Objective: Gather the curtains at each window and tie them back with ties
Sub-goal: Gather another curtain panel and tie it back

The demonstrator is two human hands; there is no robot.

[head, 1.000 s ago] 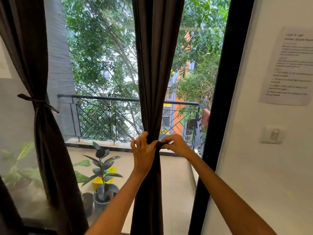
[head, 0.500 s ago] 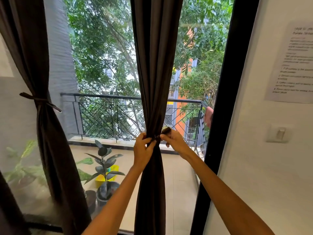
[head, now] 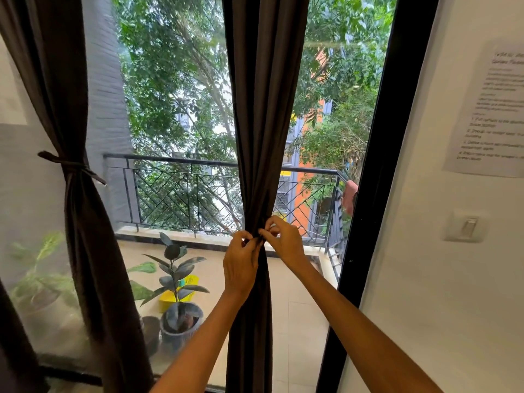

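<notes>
Two hands meet at the waist of the middle curtain (head: 262,137), which hangs gathered into a narrow column in front of the window (head: 175,109). The left hand (head: 241,265) curls its fingers round the left side of the cinched spot; the right hand (head: 283,239) pinches something dark there between thumb and forefinger, by all appearance an end of the tie (head: 259,239). The tie itself is almost wholly hidden by fingers and by cloth of the same colour, so I cannot tell how far its knot has got.

Judging from this, the step in hand is fastening the tie round this curtain: the gathering is done, the binding is under way. The left curtain (head: 82,251) is already bound, its own tie (head: 71,165) knotted with the ends sticking out to either side, so roughly half of what shows here is finished.

Next, the knot wants drawing snug. That probably calls for each hand to take one end and pull the ends apart evenly, level with the cinch, while the folds are kept from slipping out. If one hand lets go early the bundle may spread and the tie slide down. The fabric looks soft and heavy, so a firm pull should hold it.

Beyond the glass stand a railing (head: 198,163) and a potted plant (head: 178,279); a printed sheet (head: 493,114) and a switch (head: 466,228) are on the wall at right.
</notes>
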